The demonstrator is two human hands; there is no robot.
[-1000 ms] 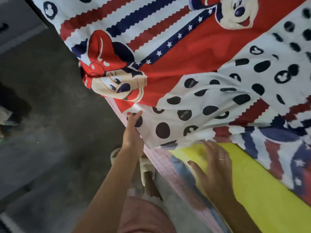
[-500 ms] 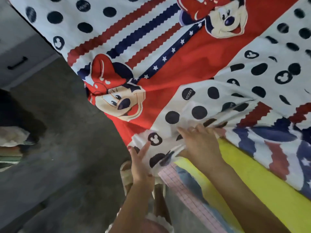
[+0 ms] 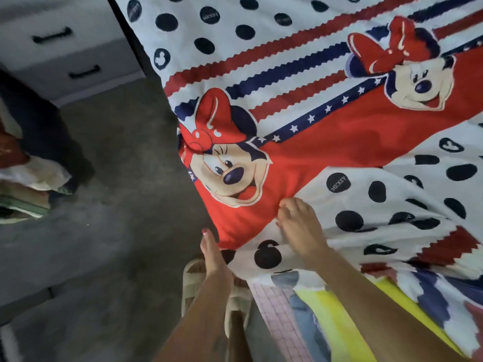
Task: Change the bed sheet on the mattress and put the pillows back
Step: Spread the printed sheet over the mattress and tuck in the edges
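A grey floor [image 3: 109, 231] is lying open to your left, running from the bed's edge back to a pale drawer unit [image 3: 65, 48] with dark handles at the far left. A heap of folded cloth [image 3: 23, 178] is sitting on that floor at the left edge, well apart from the bed.

The cartoon-printed bed sheet [image 3: 313, 113] is covering most of the mattress, its red, white and navy pattern reaching the far edge of view. Its near hem is lying bunched and rumpled, and the old yellow sheet [image 3: 337, 322] is showing beneath it at the lower right, beside a strip of pink checked mattress side [image 3: 274, 307].

Your right hand [image 3: 300, 228] is pressing down on the sheet near the hem, fingers curled into the fabric and gathering a fold; the grip is holding cloth. Your left hand [image 3: 213, 254] is reaching along the bed's corner edge, fingers straight and touching the sheet's red part, the grip relaxed. Your sandalled foot [image 3: 198, 280] is standing on the floor just beside the corner.
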